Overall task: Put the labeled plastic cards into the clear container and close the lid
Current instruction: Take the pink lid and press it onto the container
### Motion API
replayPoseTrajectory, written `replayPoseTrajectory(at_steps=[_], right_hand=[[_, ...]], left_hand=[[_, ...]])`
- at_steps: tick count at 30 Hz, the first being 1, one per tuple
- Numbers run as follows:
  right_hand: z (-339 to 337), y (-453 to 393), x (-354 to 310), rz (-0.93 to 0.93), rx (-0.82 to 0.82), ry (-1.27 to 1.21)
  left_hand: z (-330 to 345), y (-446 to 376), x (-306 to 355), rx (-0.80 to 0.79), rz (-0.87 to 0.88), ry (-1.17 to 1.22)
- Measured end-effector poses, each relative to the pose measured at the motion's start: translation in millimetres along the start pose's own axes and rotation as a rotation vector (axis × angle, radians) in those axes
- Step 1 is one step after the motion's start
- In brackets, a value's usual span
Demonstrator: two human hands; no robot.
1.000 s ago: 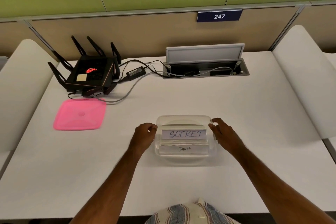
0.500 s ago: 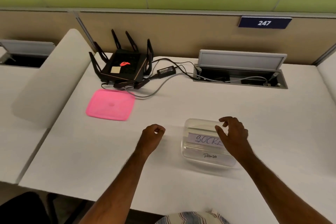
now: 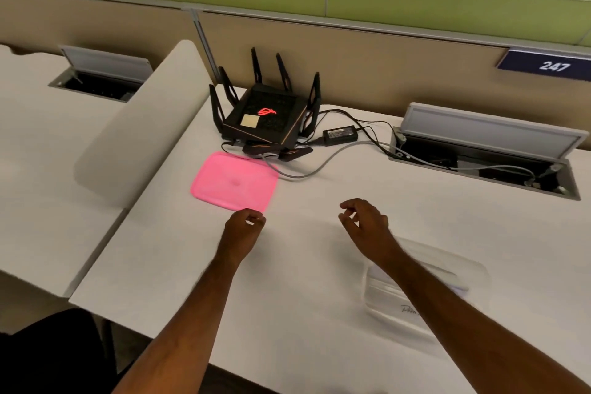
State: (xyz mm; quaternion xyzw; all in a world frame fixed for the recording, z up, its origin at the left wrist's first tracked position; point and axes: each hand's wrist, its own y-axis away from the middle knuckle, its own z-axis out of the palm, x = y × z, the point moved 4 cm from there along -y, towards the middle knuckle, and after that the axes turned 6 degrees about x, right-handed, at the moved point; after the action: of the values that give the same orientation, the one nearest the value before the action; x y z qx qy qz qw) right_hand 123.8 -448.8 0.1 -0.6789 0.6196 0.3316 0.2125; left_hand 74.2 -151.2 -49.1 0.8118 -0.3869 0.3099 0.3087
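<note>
Both hands over the white desk (image 3: 319, 313), neither holding anything; left hand (image 3: 243, 229) loosely curled, fingertips drawn in toward the thumb, empty, just short of the near edge of the pink lid (image 3: 235, 181); can't tell if it touches the lid. Right hand (image 3: 364, 224) half curled, fingers bent & apart, empty, mid-desk, well right of the lid. Pink lid lies flat toward the desk's back-left, just in front of the black router (image 3: 268, 118). Clear container (image 3: 425, 288) sits uncovered near the front-right edge, partly hidden under the right forearm; labeled cards (image 3: 412, 309) inside, writing only partly readable. Power adapter (image 3: 340, 134) & cables by the router; open cable hatch (image 3: 486, 150) at back-right.
</note>
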Motion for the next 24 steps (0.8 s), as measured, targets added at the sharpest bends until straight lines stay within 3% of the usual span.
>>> replayPoseTrajectory(at_steps=[12, 19, 24], right_hand=[[89.2, -74.6, -46.0, 0.107, -0.229, -0.094], [145.2, -95.6, -53.1, 0.133, -0.413, -0.107], [173.3, -105.4, -54.9, 0.2, -0.448, -0.148]], left_hand=[[-56.5, -90.8, -23.1, 0.233, -0.004, -0.22], [-68.7, -146.3, -33.6, 0.212, -0.09, -0.283], [-68.9, -170.3, -35.9, 0.204, -0.087, -0.306]])
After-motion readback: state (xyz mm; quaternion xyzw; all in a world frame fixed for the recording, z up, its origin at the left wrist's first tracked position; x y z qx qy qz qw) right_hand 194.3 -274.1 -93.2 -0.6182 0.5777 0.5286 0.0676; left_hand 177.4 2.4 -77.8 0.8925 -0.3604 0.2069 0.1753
